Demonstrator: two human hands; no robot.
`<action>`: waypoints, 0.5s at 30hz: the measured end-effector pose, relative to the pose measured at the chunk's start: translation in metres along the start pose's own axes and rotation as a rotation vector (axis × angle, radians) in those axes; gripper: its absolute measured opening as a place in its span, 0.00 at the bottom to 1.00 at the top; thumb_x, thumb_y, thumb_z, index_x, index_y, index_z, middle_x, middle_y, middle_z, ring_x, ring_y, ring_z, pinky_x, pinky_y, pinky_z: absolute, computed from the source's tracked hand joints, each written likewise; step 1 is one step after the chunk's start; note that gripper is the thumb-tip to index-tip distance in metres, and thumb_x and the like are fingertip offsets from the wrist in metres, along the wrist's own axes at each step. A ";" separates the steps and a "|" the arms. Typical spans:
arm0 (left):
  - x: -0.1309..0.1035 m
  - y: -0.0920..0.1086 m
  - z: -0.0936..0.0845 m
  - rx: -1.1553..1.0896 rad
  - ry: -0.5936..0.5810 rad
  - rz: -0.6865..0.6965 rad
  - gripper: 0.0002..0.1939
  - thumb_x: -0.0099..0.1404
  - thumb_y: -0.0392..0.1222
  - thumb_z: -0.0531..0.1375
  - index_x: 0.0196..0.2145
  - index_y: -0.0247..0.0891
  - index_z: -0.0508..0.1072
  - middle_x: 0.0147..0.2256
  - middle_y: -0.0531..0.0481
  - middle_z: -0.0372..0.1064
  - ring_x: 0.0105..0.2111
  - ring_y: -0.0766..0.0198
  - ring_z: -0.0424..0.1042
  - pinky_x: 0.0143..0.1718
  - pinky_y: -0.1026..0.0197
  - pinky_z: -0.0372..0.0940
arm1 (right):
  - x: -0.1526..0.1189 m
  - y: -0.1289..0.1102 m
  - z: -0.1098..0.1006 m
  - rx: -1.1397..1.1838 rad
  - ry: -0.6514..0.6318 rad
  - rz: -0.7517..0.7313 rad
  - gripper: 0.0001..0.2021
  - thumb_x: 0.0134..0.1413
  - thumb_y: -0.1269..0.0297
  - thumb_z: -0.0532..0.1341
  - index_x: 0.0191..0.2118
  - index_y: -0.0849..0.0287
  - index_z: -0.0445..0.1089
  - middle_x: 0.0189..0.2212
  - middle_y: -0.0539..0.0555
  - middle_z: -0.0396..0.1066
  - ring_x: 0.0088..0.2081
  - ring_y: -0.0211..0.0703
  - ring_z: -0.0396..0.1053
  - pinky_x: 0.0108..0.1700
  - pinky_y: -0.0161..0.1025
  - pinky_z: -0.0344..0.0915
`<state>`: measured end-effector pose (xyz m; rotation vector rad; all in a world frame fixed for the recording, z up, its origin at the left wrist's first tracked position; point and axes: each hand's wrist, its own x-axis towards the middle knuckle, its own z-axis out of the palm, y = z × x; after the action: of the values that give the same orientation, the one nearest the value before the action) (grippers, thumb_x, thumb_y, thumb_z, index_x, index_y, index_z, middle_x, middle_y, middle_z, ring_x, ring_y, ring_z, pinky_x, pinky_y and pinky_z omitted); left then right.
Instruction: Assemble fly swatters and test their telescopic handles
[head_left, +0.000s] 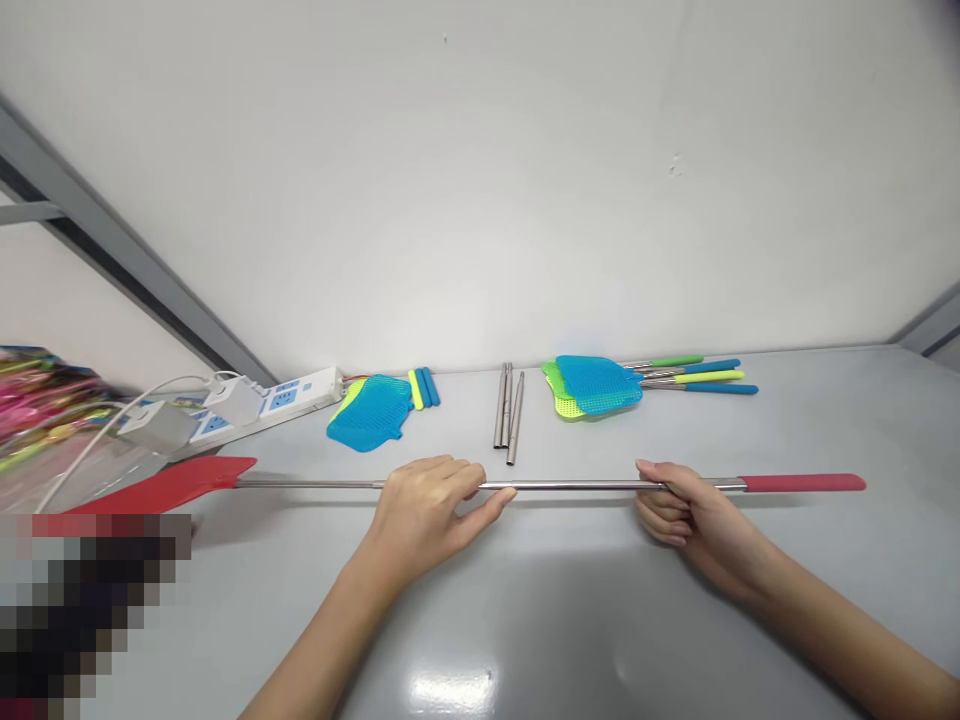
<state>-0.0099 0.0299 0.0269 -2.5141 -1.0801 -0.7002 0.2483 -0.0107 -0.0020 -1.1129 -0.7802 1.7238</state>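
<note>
A long telescopic fly swatter lies level across my view, its metal rod drawn out. Its red paddle is at the left and its red handle grip at the right. My left hand is closed around the middle of the rod, thumb along the front. Near the handle, my right hand has its fingers curled round the rod. Beyond my hands lie several metal telescopic rods, loose blue and yellow swatter heads, and short blue and yellow grips.
Several swatters with blue, green and yellow heads lie stacked at the back right. A white power strip with plugged-in adapters and cables stands at the back left, beside colourful bundles in plastic. The grey table meets a white wall.
</note>
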 end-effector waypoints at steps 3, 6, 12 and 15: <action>0.000 0.002 -0.001 -0.049 -0.042 -0.027 0.18 0.59 0.48 0.54 0.17 0.36 0.61 0.15 0.57 0.60 0.17 0.72 0.58 0.20 0.66 0.47 | 0.000 0.000 0.001 -0.003 -0.002 0.000 0.25 0.51 0.56 0.56 0.17 0.57 0.38 0.14 0.43 0.35 0.17 0.32 0.35 0.21 0.36 0.36; 0.000 0.004 -0.003 -0.072 -0.065 -0.043 0.17 0.60 0.48 0.53 0.18 0.36 0.62 0.16 0.56 0.62 0.18 0.72 0.59 0.21 0.67 0.48 | 0.000 0.001 0.003 0.016 0.021 -0.004 0.24 0.51 0.55 0.56 0.17 0.57 0.39 0.14 0.43 0.34 0.17 0.31 0.34 0.21 0.36 0.36; -0.001 0.001 -0.003 -0.057 -0.082 -0.051 0.16 0.62 0.47 0.52 0.20 0.37 0.65 0.16 0.56 0.62 0.18 0.70 0.59 0.21 0.66 0.47 | 0.002 -0.003 -0.002 0.169 0.165 -0.068 0.20 0.49 0.54 0.57 0.18 0.57 0.47 0.16 0.42 0.33 0.16 0.31 0.35 0.19 0.34 0.36; -0.002 -0.004 -0.003 -0.046 -0.086 -0.073 0.16 0.62 0.47 0.51 0.20 0.37 0.65 0.16 0.56 0.62 0.19 0.70 0.60 0.21 0.65 0.47 | 0.005 -0.004 -0.007 0.229 0.208 -0.097 0.19 0.49 0.56 0.57 0.18 0.58 0.48 0.15 0.43 0.33 0.16 0.31 0.36 0.18 0.34 0.37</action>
<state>-0.0146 0.0301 0.0289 -2.5757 -1.2044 -0.6490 0.2553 -0.0044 -0.0028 -1.0577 -0.4867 1.5440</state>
